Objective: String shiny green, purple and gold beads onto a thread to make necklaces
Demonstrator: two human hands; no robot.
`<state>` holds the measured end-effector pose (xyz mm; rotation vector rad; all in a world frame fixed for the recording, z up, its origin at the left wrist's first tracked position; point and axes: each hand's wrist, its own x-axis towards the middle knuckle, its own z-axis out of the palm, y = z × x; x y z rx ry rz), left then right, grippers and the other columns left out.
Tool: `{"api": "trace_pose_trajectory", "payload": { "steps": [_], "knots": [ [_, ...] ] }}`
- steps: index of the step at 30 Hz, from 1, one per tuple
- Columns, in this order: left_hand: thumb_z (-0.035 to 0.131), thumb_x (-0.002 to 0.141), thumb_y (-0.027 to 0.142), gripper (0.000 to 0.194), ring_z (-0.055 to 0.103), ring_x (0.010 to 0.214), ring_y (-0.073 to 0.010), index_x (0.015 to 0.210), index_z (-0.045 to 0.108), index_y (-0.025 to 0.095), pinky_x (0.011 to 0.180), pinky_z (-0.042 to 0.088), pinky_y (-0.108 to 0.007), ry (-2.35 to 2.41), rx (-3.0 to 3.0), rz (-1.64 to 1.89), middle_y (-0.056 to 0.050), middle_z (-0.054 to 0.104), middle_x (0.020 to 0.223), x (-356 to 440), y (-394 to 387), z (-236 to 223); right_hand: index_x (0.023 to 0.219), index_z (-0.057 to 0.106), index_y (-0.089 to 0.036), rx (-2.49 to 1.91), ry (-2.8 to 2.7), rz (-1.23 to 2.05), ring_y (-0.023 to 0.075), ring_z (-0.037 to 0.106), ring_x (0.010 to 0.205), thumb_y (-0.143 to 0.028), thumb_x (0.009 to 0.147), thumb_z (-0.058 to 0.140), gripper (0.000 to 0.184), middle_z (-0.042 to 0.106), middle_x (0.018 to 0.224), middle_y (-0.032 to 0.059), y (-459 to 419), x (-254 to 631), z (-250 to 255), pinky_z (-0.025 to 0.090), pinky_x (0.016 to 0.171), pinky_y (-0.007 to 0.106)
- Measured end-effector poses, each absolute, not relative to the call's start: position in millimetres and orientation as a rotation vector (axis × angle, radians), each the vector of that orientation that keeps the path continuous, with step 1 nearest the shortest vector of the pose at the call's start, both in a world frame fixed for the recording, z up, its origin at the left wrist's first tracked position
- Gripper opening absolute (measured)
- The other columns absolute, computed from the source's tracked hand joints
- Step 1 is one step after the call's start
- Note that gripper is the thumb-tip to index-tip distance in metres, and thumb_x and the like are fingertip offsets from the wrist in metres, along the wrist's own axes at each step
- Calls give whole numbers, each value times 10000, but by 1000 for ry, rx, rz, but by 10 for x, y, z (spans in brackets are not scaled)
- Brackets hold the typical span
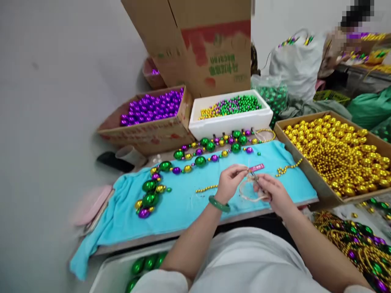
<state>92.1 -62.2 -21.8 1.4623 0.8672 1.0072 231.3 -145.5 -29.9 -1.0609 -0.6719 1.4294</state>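
My left hand (232,181), with a green bangle at its wrist, is closed in a pinch on a thin pale string (248,163). Close beside it, my right hand (271,190) is closed around what look like small metal scissors (254,176), their tips near the left fingertips. A loop of white cord (249,198) hangs below the right fingers. Just behind the hands is a pink printed label (257,167). Large green, purple and gold beads (200,161) lie in a strung line across the blue towel (186,207). A short gold bead strand (206,189) rests left of my left hand.
Behind the towel stand a cardboard box of purple beads (143,134) and a white foam box (232,124) of mixed beads. A carton of gold beads (339,199) is at the right. Finished-looking necklaces (351,240) lie front right. Another person (331,53) sits at the back right.
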Motion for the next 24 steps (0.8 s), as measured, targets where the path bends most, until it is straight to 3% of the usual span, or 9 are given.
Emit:
{"api": "trace_pose_trajectory", "payload": {
  "steps": [14, 24],
  "knots": [
    [682, 752, 216, 60, 653, 868, -173, 727, 713, 173, 753, 536, -298, 758, 1633, 1090, -87, 692, 913, 849, -673, -263, 826, 583, -167, -1093, -653, 1527, 42, 323, 410, -433, 704, 704, 317, 578, 601, -26, -1442, 2354, -360, 142, 373, 188],
    [633, 801, 182, 93, 630, 763, -132, 732, 692, 159, 693, 508, -247, 718, 1923, 943, -52, 660, 780, 813, -623, -241, 795, 594, -161, -1091, -657, 1578, 37, 315, 393, -409, 681, 718, 300, 579, 583, -24, -1402, 2433, -400, 132, 368, 190]
  ]
}}
